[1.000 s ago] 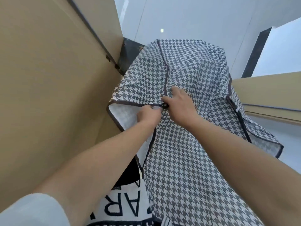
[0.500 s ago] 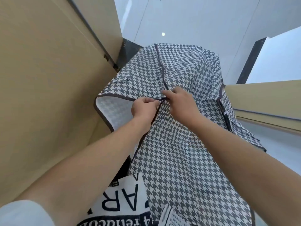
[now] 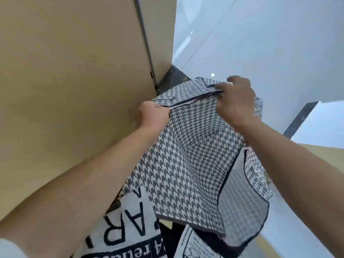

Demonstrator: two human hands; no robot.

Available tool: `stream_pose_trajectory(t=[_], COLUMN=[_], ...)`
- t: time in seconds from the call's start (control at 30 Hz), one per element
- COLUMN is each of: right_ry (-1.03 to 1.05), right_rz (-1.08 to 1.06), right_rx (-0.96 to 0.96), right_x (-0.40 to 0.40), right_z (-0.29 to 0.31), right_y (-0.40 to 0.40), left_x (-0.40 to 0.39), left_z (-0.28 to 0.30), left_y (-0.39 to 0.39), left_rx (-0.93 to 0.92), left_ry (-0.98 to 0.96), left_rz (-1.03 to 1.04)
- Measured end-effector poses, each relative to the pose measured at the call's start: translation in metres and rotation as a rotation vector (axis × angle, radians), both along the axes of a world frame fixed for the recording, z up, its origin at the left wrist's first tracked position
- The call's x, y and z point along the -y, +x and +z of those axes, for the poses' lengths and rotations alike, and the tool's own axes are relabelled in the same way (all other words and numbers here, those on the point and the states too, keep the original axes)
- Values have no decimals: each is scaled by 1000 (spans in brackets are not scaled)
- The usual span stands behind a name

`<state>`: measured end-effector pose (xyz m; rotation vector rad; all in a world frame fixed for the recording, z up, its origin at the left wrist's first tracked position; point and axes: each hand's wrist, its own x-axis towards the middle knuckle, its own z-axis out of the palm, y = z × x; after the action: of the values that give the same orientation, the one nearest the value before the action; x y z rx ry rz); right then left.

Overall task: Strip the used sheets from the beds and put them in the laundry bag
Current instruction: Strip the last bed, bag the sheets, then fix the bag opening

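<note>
- Between the tan panel point(image 3: 70, 75) on the left and the pale floor point(image 3: 260, 43) on the right, the person is holding up a houndstooth laundry bag point(image 3: 186, 161), hanging in the air in front of them.
- Left hand point(image 3: 151, 116) is making a closed fist, gripping the bag's near left top corner at its dark-trimmed rim.
- Right hand point(image 3: 235, 101) is curling its fingers over the far end of the same rim, pinching the dark trim; what sits between the fingertips is too blurred to tell.
- Judging by the grips, the step in hand is getting the bag's mouth open, so the two hands should be pulling apart along the rim, keeping the trim taut so the opening is showing cleanly.
- A loose flap point(image 3: 243, 207) with a dark border is hanging at lower right and could be folding across the mouth; it wants shaking clear.
- No sheets or bed are showing in view.
- Left side is tight: the fist is sitting just beside the tan panel, so room for moving is lying to the right, over the floor.
- Near the bottom, printed white cloth point(image 3: 128, 226) with black lettering is lying just under the bag.
</note>
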<state>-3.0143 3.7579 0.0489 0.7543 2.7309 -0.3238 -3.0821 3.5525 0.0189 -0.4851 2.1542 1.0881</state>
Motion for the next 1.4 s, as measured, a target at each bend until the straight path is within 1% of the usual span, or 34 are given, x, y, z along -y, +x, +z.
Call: stream_pose_trajectory(t=[0.1, 0.17, 0.2, 0.27, 0.33, 0.4, 0.5, 0.57, 0.6, 0.63, 0.73, 0.8, 0.87, 0.93, 1.0, 1.1, 1.23, 1.27, 1.3, 1.4], right_ry=[10, -16, -12, -7, 1, 90, 232, 276, 257, 199, -18, -78, -85, -79, -58, -28, 27, 45, 54, -8], right_rz=[443, 574, 593, 567, 526, 489, 300, 221, 252, 328, 652, 816, 831, 826, 813, 727, 581, 593, 655, 946], right_rx=[63, 101, 118, 125, 67, 2, -25, 52, 82, 79, 92, 112, 100, 43, 23, 43, 130, 152, 171, 251], right_x=[49, 75, 85, 90, 81, 58, 11, 4, 12, 26, 84, 105, 104, 97, 88, 75, 78, 88, 100, 133], right_z=[10, -2, -11, -25, -29, -31, -27, -24, -23, -22, -18, -27, -34, -36, -34, -33, -30, -29, -29, -35], right_y=[-17, -31, -37, -43, -42, -43, -44, -45, -46, -46, -47, -51, -56, -64, -70, -72, -62, -56, -50, -25], left_x=[11, 14, 15, 18, 22, 30, 38, 41, 40, 40, 46, 56, 64, 68, 69, 72, 76, 77, 78, 85], left_z=[1, 1, 0, -6, -9, -7, -2, 1, 1, 0, -2, -2, -1, -5, -9, -14, -16, -17, -19, -22], left_y=[-3, -2, -2, -4, -10, -20, -29, -29, -27, -23, -13, -11, -14, -17, -18, -13, 2, 7, 12, 25], left_rx=[5, 7, 8, 20, 29, 29, 54, 108, 147, 177, 224, 249, 279, 288, 297, 362, 390, 392, 397, 416], left_ry=[-38, -68, -74, -64, -69, -97, -125, -99, -79, -61, -31, -20, -4, 1, -3, 24, -4, -15, -27, -47], left_rz=[30, 3, -8, -17, -22, -13, -45, -65, -73, -74, -9, 54, 84, 106, 68, -9, 10, -1, -13, -35])
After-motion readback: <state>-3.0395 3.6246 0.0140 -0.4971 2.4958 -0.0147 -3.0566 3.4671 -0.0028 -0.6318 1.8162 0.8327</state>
